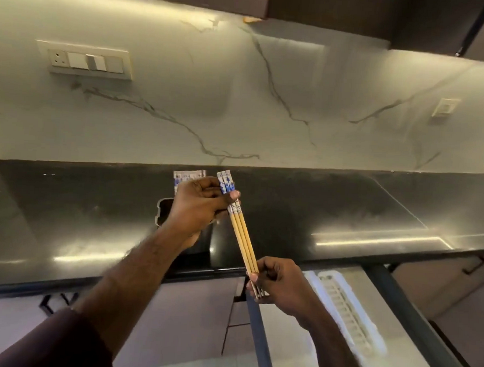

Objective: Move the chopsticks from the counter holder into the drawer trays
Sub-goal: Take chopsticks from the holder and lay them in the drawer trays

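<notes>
We hold a small bundle of pale bamboo chopsticks with blue-and-white patterned tops in the air above the front edge of the glossy black stone counter. Our left hand grips the patterned upper ends, fingers and thumb curled round them, while our right hand pinches the thin lower tips between thumb and curled fingers. The bundle slants from upper left, over the counter, down to lower right, where its tips hang over the near corner of the open drawer.

Behind our left hand, more blue-and-white patterned chopstick tops stick up; the holder that carries them is mostly hidden by the hand, so we cannot tell its shape. Just to the left of the left wrist lies a dark flat object with a pale rounded rim, partly covered by our forearm; what it is we cannot say.

Below the right hand the grey pulled-out drawer stands open, with a dark front frame running along its left and right sides. Inside it lies a white slotted plastic tray, blurred, just to the right of our right wrist.

The white marble-veined backsplash rises behind the counter. On it sit a cream switch and socket panel at the left and a small cream square plate at the right. Dark upper cabinets hang overhead, and pale lower cabinet doors with black handles show under the counter.
</notes>
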Demonstrator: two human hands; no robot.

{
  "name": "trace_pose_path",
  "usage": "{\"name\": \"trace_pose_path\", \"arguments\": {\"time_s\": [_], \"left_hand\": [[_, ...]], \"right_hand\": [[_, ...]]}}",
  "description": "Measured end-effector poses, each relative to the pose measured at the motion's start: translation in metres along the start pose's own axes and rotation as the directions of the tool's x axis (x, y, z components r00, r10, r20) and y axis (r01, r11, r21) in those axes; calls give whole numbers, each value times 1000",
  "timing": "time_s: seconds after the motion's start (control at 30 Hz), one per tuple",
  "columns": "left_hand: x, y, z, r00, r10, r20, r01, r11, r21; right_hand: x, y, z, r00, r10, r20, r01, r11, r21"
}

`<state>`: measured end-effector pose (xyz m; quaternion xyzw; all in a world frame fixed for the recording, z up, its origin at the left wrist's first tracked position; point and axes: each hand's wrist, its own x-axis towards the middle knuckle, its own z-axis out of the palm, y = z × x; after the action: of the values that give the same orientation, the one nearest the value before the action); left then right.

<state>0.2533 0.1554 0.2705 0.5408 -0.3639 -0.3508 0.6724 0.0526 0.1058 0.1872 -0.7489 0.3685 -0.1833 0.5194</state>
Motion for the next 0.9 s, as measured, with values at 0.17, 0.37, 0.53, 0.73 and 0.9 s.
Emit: {"name": "trace_pose_path", "arguments": {"time_s": [0.17, 0.37, 0.53, 0.73, 0.9], "left_hand": [[6, -78, 91, 989, -147, 22, 145, 988, 46], [10, -192, 196, 927, -375, -5, 374, 923, 94], [8, -269, 237, 864, -503, -6, 497, 852, 166], [7, -322, 259, 814, -580, -32, 544, 742, 392], [11, -348, 271, 877, -479, 21, 317, 612, 725]], "right_hand": [[-19, 81, -65, 975, 218, -51, -218, 976, -4], [-36, 167, -144, 891, 454, -32, -455, 890, -42], [-39, 215, -171, 796, 605, -14, -604, 793, -78], [-24, 251, -172, 745, 667, -19, -662, 736, -142], [-4, 275, -161, 670, 741, -44, -741, 664, -101]]}}
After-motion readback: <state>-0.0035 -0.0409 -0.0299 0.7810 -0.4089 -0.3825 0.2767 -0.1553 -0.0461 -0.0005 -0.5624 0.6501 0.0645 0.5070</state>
